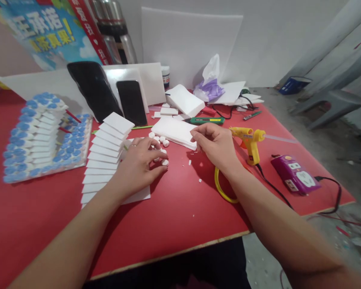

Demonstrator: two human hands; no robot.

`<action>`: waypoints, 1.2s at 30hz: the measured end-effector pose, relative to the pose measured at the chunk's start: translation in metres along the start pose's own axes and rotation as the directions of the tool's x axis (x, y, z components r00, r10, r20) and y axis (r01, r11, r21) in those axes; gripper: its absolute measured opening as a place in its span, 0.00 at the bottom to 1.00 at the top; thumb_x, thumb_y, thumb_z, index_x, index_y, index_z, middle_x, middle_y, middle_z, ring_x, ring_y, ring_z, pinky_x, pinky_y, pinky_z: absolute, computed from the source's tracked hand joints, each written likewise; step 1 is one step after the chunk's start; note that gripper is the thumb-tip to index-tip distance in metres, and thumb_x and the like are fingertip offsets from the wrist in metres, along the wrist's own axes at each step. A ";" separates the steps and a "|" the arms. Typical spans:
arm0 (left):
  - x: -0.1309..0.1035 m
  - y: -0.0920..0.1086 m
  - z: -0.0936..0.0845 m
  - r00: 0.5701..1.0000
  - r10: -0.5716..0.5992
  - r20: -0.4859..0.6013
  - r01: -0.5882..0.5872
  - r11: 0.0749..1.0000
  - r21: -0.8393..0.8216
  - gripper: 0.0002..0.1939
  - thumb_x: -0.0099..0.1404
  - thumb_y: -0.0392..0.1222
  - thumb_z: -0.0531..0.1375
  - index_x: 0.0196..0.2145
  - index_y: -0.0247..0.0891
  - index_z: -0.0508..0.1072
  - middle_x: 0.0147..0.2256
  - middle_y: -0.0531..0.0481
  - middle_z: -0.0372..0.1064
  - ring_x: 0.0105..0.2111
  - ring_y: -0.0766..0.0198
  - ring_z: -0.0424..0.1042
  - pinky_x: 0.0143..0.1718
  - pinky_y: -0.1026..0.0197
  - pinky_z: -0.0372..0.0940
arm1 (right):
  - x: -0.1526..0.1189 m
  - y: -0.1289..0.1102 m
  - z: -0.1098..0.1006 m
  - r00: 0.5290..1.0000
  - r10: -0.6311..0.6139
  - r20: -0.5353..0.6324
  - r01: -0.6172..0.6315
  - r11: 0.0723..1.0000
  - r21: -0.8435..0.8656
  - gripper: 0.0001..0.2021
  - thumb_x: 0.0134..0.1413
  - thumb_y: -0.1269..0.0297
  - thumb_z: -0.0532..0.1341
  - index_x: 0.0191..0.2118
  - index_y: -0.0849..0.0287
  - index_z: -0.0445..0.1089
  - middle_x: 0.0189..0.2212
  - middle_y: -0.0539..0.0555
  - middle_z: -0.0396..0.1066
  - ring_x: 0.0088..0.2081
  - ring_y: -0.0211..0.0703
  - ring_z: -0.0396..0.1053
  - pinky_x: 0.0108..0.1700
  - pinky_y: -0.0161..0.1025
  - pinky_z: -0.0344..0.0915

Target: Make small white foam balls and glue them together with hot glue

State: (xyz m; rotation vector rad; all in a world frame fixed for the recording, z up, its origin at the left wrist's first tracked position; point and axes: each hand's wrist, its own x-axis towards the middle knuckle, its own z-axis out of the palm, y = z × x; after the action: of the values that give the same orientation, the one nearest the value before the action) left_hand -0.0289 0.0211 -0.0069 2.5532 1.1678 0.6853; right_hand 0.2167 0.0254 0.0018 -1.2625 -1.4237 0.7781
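My left hand (140, 162) reaches over a cluster of small white balls (166, 143). One white ball (165, 162) sits between its thumb and index finger. Beside that wrist, white rectangular pieces (100, 164) are fanned like curved stairs, on a white sheet (141, 195). My right hand (215, 144) is closed with fingertips together, at the right end of a stack of white tissues (176, 131). Whatever those fingertips hold is too small to make out. Far left stands a model with blue-and-white knobs (21, 154) and white steps.
A yellow hot glue gun (249, 140) and a yellow ring (221, 186) lie by my right forearm. Right of them is a purple power socket (295, 174) with a black cable. A green cutter knife (206, 121), a phone (131, 102) and a tissue pack (210, 90) are behind.
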 end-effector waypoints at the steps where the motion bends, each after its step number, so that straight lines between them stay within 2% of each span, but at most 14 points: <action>1: 0.000 0.000 0.000 1.000 -0.002 -0.006 0.002 1.000 -0.003 0.07 0.69 0.45 0.65 0.39 0.42 0.83 0.47 0.43 0.73 0.50 0.48 0.70 0.52 0.45 0.63 | 0.000 0.000 0.000 1.000 0.001 -0.002 -0.001 1.000 0.000 0.08 0.60 0.63 0.66 0.31 0.60 0.75 0.21 0.47 0.72 0.21 0.33 0.64 0.28 0.36 0.61; 9: 0.002 0.003 0.004 0.998 -0.015 -0.062 0.011 0.998 -0.059 0.05 0.69 0.43 0.65 0.36 0.43 0.81 0.47 0.45 0.74 0.49 0.50 0.71 0.54 0.45 0.63 | 0.004 0.011 -0.004 0.998 -0.067 -0.019 0.066 0.995 -0.079 0.05 0.59 0.66 0.65 0.33 0.59 0.76 0.25 0.48 0.73 0.25 0.36 0.66 0.31 0.37 0.61; 12: 0.002 0.003 0.005 0.999 0.009 -0.041 -0.011 0.998 -0.054 0.07 0.70 0.40 0.63 0.35 0.42 0.80 0.46 0.44 0.74 0.50 0.49 0.70 0.55 0.43 0.62 | 0.003 0.015 -0.006 0.985 -0.095 0.144 0.119 0.978 -0.172 0.03 0.58 0.69 0.65 0.34 0.59 0.78 0.29 0.49 0.76 0.29 0.38 0.68 0.35 0.38 0.63; 15: 0.002 0.001 0.007 0.998 -0.014 -0.066 0.013 1.000 -0.015 0.07 0.71 0.39 0.62 0.35 0.42 0.81 0.46 0.43 0.74 0.47 0.49 0.70 0.50 0.44 0.64 | -0.001 0.011 -0.005 0.912 -0.171 0.374 0.277 0.928 -0.250 0.07 0.58 0.74 0.64 0.36 0.59 0.80 0.33 0.52 0.78 0.33 0.40 0.71 0.39 0.38 0.64; 18: 0.001 0.001 0.007 0.994 -0.040 -0.101 0.038 0.999 -0.021 0.07 0.71 0.40 0.62 0.39 0.42 0.82 0.46 0.43 0.74 0.46 0.49 0.70 0.48 0.46 0.65 | -0.007 0.001 -0.003 0.792 -0.211 0.573 0.408 0.880 -0.241 0.07 0.60 0.75 0.63 0.38 0.60 0.79 0.39 0.55 0.78 0.41 0.43 0.73 0.45 0.40 0.66; 20: 0.001 0.001 0.007 0.990 -0.058 -0.130 0.051 0.997 -0.053 0.05 0.70 0.40 0.64 0.40 0.42 0.82 0.46 0.44 0.74 0.47 0.49 0.71 0.49 0.46 0.65 | -0.010 -0.004 -0.004 0.710 -0.151 0.688 0.446 0.853 -0.273 0.09 0.60 0.77 0.62 0.37 0.60 0.79 0.40 0.55 0.77 0.43 0.44 0.73 0.45 0.39 0.65; 22: 0.001 0.003 0.007 0.979 -0.077 -0.190 0.063 0.995 -0.082 0.04 0.69 0.40 0.65 0.39 0.43 0.82 0.45 0.45 0.74 0.48 0.50 0.72 0.51 0.46 0.65 | -0.011 -0.008 -0.006 0.674 -0.047 0.738 0.468 0.800 -0.376 0.11 0.57 0.80 0.60 0.34 0.60 0.78 0.38 0.55 0.76 0.39 0.43 0.71 0.40 0.38 0.63; 24: 0.001 0.005 0.007 0.954 -0.093 -0.286 0.063 0.992 -0.111 0.04 0.70 0.39 0.64 0.39 0.43 0.81 0.43 0.46 0.75 0.48 0.51 0.74 0.53 0.46 0.65 | -0.012 -0.011 -0.007 0.705 0.012 0.709 0.476 0.734 -0.485 0.11 0.56 0.80 0.59 0.32 0.61 0.77 0.35 0.55 0.75 0.35 0.43 0.70 0.36 0.39 0.61; 26: 0.001 0.007 0.006 0.918 -0.117 -0.380 0.068 0.988 -0.141 0.06 0.71 0.37 0.63 0.40 0.43 0.81 0.43 0.47 0.74 0.47 0.52 0.74 0.54 0.47 0.66 | -0.015 -0.015 -0.004 0.726 -0.045 0.687 0.508 0.708 -0.491 0.11 0.59 0.78 0.58 0.38 0.61 0.78 0.39 0.57 0.76 0.39 0.46 0.72 0.40 0.40 0.63; 27: 0.001 0.008 0.005 0.900 -0.133 -0.416 0.075 0.986 -0.152 0.06 0.71 0.36 0.62 0.40 0.43 0.81 0.43 0.47 0.74 0.48 0.53 0.74 0.54 0.48 0.67 | -0.018 -0.017 -0.002 0.710 -0.101 0.696 0.547 0.702 -0.456 0.13 0.61 0.78 0.58 0.43 0.61 0.78 0.43 0.58 0.77 0.43 0.48 0.72 0.43 0.41 0.65; 29: 0.000 0.009 0.005 0.878 -0.158 -0.452 0.093 0.982 -0.163 0.07 0.71 0.36 0.62 0.42 0.43 0.81 0.44 0.47 0.74 0.49 0.53 0.74 0.54 0.49 0.67 | -0.028 -0.023 0.008 0.645 -0.164 0.746 0.638 0.654 -0.407 0.19 0.63 0.79 0.55 0.54 0.62 0.76 0.51 0.61 0.76 0.51 0.51 0.71 0.50 0.44 0.67; 30: 0.000 0.009 0.005 0.874 -0.164 -0.457 0.100 0.982 -0.161 0.07 0.71 0.36 0.63 0.42 0.43 0.81 0.45 0.47 0.74 0.49 0.54 0.74 0.55 0.50 0.67 | -0.035 -0.027 0.013 0.631 -0.133 0.764 0.664 0.603 -0.443 0.19 0.63 0.80 0.54 0.54 0.64 0.76 0.51 0.63 0.75 0.50 0.53 0.70 0.50 0.45 0.67; 33: -0.001 0.007 0.007 0.879 -0.158 -0.450 0.095 0.983 -0.159 0.07 0.71 0.35 0.62 0.42 0.43 0.81 0.45 0.46 0.74 0.49 0.54 0.75 0.55 0.50 0.68 | -0.059 -0.036 0.030 0.705 0.053 0.707 0.632 0.404 -0.661 0.19 0.64 0.80 0.54 0.56 0.70 0.75 0.45 0.68 0.74 0.45 0.58 0.69 0.43 0.49 0.67; 36: 0.000 0.007 0.008 0.882 -0.136 -0.451 0.070 0.985 -0.159 0.07 0.72 0.35 0.62 0.41 0.42 0.80 0.44 0.46 0.74 0.48 0.54 0.75 0.55 0.49 0.68 | -0.076 -0.037 0.036 0.697 0.057 0.715 0.676 0.279 -0.682 0.23 0.65 0.80 0.53 0.62 0.71 0.72 0.43 0.67 0.74 0.43 0.57 0.69 0.41 0.49 0.67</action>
State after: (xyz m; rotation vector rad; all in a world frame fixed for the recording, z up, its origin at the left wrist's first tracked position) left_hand -0.0206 0.0164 -0.0113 2.2540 1.3246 1.3498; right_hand 0.1646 -0.0507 0.0059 -1.4299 -2.8915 -0.1106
